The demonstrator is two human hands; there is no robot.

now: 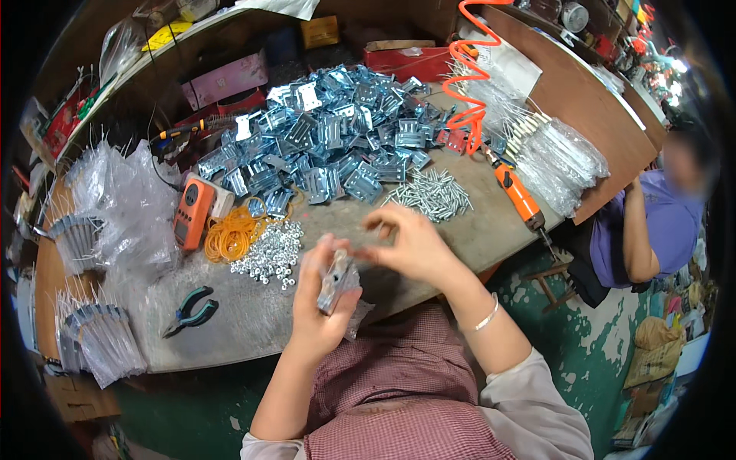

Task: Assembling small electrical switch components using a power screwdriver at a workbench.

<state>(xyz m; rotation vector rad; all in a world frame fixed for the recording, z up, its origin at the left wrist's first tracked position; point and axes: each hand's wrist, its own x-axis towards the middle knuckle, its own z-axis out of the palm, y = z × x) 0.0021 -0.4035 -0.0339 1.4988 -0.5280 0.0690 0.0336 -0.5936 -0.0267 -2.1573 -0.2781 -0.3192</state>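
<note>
Head view gives us 1 grey piece point(334, 285), with clear plastic point(359, 318) about it, above the near edge of the surface point(192, 345). Our left hand point(316, 318) pinches it between thumb and fingers; our right hand point(414, 245) is just beside it, thumb and forefinger parted, and we cannot tell whether it grips anything thin. We judge the step in hand as close work on this piece; the next move calls for a steady left grip and a precise right-hand touch. Beyond it lie metal rings point(268, 251), orange bands point(228, 236) and screws point(431, 194); brackets point(330, 130) heap toward the far edge, and pliers point(182, 318) rest toward the near left corner.
</note>
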